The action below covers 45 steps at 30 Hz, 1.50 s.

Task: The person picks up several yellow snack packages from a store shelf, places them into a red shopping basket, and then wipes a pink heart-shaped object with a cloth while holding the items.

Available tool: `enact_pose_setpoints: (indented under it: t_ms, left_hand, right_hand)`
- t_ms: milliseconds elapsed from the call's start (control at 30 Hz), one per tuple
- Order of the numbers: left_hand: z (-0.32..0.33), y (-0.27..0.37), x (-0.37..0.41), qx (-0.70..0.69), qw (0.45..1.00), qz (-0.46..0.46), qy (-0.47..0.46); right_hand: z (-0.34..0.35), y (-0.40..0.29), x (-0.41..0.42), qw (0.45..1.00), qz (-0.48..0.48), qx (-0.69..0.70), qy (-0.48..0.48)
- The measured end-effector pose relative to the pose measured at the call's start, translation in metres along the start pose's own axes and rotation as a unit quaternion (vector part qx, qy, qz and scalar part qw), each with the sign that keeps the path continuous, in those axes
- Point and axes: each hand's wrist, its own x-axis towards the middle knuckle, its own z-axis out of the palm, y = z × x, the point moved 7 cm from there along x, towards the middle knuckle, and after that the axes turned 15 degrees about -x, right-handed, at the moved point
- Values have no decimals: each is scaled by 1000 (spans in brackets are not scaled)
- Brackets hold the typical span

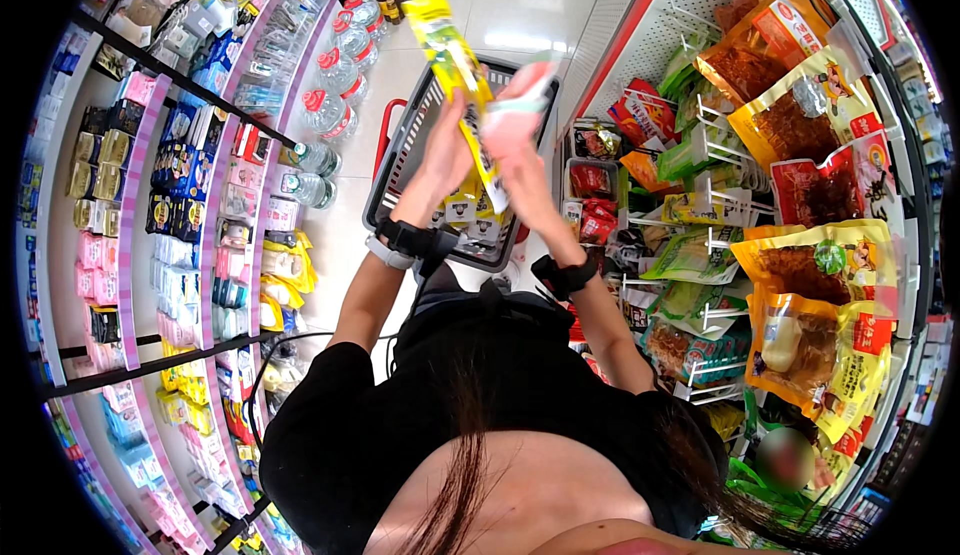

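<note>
My left hand (447, 146) grips a long, narrow yellow snack packet (436, 34), tilted, its far end pointing away from me. My right hand (523, 176) is closed around a pink and white item (517, 116). Motion blurs that item, so I cannot tell exactly what it is. Both hands are above a dark grey plastic shopping basket (486, 261) with a red handle (386, 124). Inside the basket, partly covered by my hands and the packet, lie several yellow and white packs (459, 206).
Tiered shelves (217, 240) of small packaged goods line the left. Several large water bottles (330, 114) stand on the tiled floor (502, 0) beside them. At right, bagged foods (795, 127) hang from metal hooks (724, 146) projecting from a pegboard (630, 52). A dark cable (300, 336) trails by my left side.
</note>
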Motion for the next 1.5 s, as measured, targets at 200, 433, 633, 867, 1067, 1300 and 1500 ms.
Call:
enact_pose_setpoints:
  t_ms: [200,433,633,867,1067,1300,1500]
  left_hand:
    - [7,-17,-21,65,998,-26,0]
    - [13,2,-15,202,979,10,-26]
    - [31,5,-14,239,967,39,-80]
    - [-7,-8,-21,364,928,69,-39]
    - [-21,1,-10,504,852,138,-40]
    - [-34,-16,-10,387,920,57,15]
    - [-88,-19,-4,481,877,-1,8]
  right_hand:
    - [12,-7,17,997,-75,-10,15]
    - [17,-11,27,996,-27,80,-16]
    - [42,-13,-3,992,-24,116,-43]
    - [21,18,23,918,140,367,44]
    - [13,13,26,839,178,510,65]
    - [-7,19,40,888,225,394,74]
    - [-15,55,38,868,237,413,138]
